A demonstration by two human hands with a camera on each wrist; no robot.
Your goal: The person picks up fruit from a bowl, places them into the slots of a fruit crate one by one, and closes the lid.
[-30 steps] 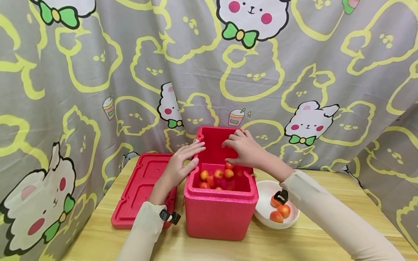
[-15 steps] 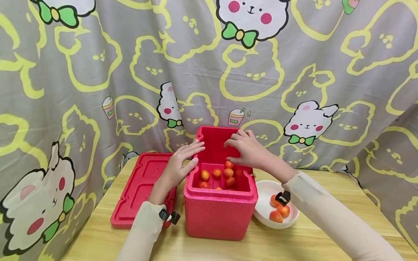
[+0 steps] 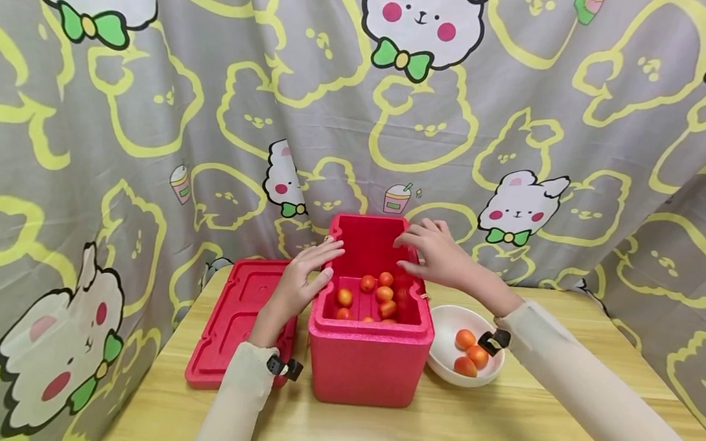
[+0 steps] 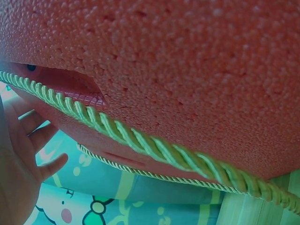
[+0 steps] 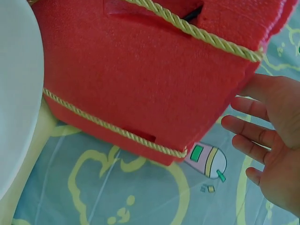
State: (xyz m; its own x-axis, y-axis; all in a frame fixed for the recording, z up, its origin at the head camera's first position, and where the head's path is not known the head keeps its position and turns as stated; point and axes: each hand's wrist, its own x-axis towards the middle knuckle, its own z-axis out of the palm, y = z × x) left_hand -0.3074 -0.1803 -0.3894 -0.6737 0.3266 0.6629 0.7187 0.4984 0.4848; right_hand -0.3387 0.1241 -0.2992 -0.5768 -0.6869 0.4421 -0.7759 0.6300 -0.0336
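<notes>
A red foam box (image 3: 368, 364) stands open on the wooden table, with several small orange-red tomatoes (image 3: 384, 293) inside. My left hand (image 3: 304, 277) rests flat on the box's left rim, fingers straight; the left wrist view shows the box wall (image 4: 187, 70) with a green cord and my left hand (image 4: 23, 154) spread. My right hand (image 3: 436, 252) hovers over the box's right back corner, fingers relaxed, holding nothing; the right wrist view shows my right hand (image 5: 269, 140) open beside the box (image 5: 140, 79).
The red lid (image 3: 233, 320) lies flat left of the box. A white bowl (image 3: 444, 360) with three tomatoes (image 3: 468, 354) sits to the right. A cartoon-print curtain (image 3: 356, 117) hangs close behind the table.
My right hand has lifted out of the box and drawn back to the right, empty. One more tomato lies among those inside. The left hand has stayed on the rim.
</notes>
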